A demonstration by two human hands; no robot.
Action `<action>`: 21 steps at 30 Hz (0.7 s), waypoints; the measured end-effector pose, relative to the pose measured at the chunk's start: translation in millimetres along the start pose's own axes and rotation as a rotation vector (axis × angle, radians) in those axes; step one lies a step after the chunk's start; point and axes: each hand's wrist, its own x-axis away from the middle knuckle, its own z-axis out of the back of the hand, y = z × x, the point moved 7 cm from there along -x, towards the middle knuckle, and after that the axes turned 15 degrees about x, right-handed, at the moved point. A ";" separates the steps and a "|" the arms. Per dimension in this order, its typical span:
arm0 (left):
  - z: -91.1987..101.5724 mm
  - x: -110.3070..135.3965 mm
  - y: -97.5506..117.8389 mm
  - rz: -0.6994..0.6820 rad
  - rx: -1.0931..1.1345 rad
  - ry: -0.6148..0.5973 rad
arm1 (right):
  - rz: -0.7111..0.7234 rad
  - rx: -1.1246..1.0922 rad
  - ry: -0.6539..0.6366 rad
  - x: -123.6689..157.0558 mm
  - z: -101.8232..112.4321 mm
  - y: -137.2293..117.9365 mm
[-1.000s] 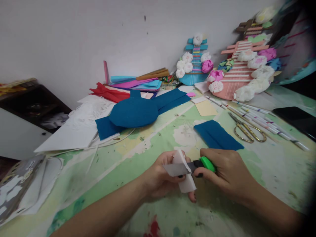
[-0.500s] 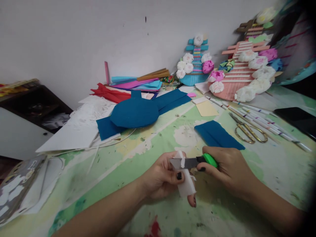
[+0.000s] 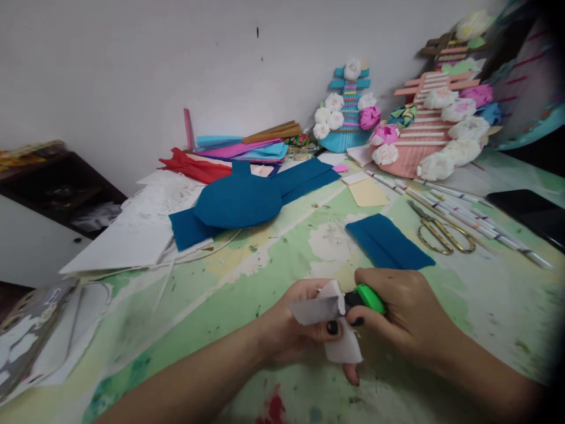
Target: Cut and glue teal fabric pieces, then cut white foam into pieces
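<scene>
Foam or thick card (we cannot tell which) makes up the small white piece [image 3: 343,348] raised above the table [image 3: 269,277], between the two hands at the near edge of our view. We judge that it is lifted so that the knife [image 3: 353,301] can pass across without meeting the table. Its blade [image 3: 314,310] lies over the upper part, pointing toward the left hand [image 3: 291,324], while a rough white sliver hides a little of the metal near the grip; how deeply it bites, we cannot see. We find the left hand pinching the piece, thumb on the near face below the blade, probably to brace it, and one fingertip showing beneath. The right hand [image 3: 399,309] is curled closed around the green handle, thumb near the blade's base, seemingly for control. Beyond it we see a flat blue strip [image 3: 389,242], then scissors [image 3: 426,220] beside striped sticks [image 3: 481,221], with a blue oval [image 3: 238,200] farther off to the left, perhaps put there to leave the hands room.
</scene>
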 end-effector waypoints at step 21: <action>-4.5 2.2 7.7 -0.076 0.000 -0.040 | -0.034 0.037 0.025 -4.5 0.8 11.4</action>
